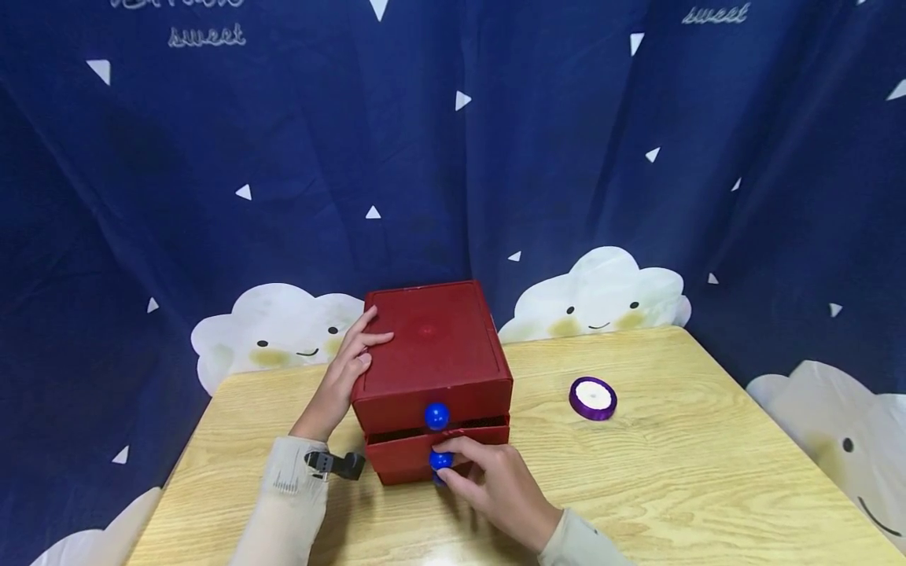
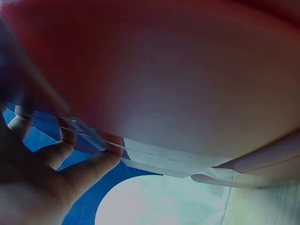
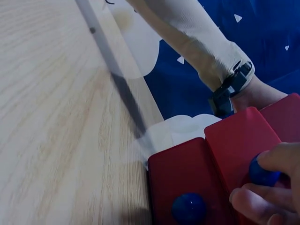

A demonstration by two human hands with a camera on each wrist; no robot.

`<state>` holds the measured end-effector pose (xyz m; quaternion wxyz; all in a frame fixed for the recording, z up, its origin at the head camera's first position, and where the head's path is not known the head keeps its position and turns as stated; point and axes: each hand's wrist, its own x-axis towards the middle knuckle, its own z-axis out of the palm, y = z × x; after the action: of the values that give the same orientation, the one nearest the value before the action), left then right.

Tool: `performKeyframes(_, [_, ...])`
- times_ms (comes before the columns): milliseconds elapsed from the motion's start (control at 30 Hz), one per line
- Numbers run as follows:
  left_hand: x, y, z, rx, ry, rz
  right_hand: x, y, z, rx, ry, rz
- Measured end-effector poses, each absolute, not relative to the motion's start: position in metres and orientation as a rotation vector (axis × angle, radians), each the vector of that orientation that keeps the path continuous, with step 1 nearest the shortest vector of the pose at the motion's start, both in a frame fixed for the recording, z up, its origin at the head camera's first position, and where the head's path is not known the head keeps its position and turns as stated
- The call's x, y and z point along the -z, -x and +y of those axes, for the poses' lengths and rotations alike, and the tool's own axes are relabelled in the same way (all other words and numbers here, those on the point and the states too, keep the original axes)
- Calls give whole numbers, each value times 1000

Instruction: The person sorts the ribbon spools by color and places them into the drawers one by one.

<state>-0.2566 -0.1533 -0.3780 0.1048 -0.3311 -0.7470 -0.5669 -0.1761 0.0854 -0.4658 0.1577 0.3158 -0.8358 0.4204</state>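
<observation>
A small red chest of drawers (image 1: 428,334) with round blue knobs stands on the table. Its middle drawer (image 1: 399,456) sticks out a little, with a dark gap above it. My right hand (image 1: 499,479) pinches that drawer's blue knob (image 3: 263,174) between thumb and fingers. Above is the top drawer's knob (image 1: 436,416); the bottom drawer's knob (image 3: 189,208) shows below in the right wrist view. My left hand (image 1: 347,373) rests against the chest's left side, its fingers spread over the top edge. In the left wrist view the left fingers (image 2: 91,171) lie along the chest's wall.
To the right of the chest a roll of purple ribbon (image 1: 593,398) lies on the wooden table (image 1: 672,472). Behind the table hangs a dark blue curtain (image 1: 425,141) with white triangles and smiling clouds. A black strap (image 1: 333,464) circles the left wrist.
</observation>
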Motion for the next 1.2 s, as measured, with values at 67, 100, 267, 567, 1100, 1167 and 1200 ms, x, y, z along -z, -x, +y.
performKeyframes(67, [378, 256, -153, 1671, 975, -2201, 467, 178, 85, -1209, -892, -2393])
performKeyframes(100, [378, 256, -153, 1671, 975, -2201, 467, 179, 85, -1207, -885, -2391])
performKeyframes(267, [378, 255, -153, 1662, 958, -2218, 470, 182, 84, -1207, -867, -2371])
performKeyframes(567, [377, 255, -153, 1654, 949, -2224, 470, 189, 86, -1246, -898, -2384])
performKeyframes(1100, [377, 258, -155, 1644, 984, -2208, 472, 188, 83, -1152, -839, -2318])
performKeyframes(1167, [378, 257, -155, 1652, 981, -2210, 473, 186, 83, -1153, -817, -2301])
performKeyframes(1200, [378, 257, -155, 1654, 980, -2211, 474, 185, 84, -1161, -797, -2296])
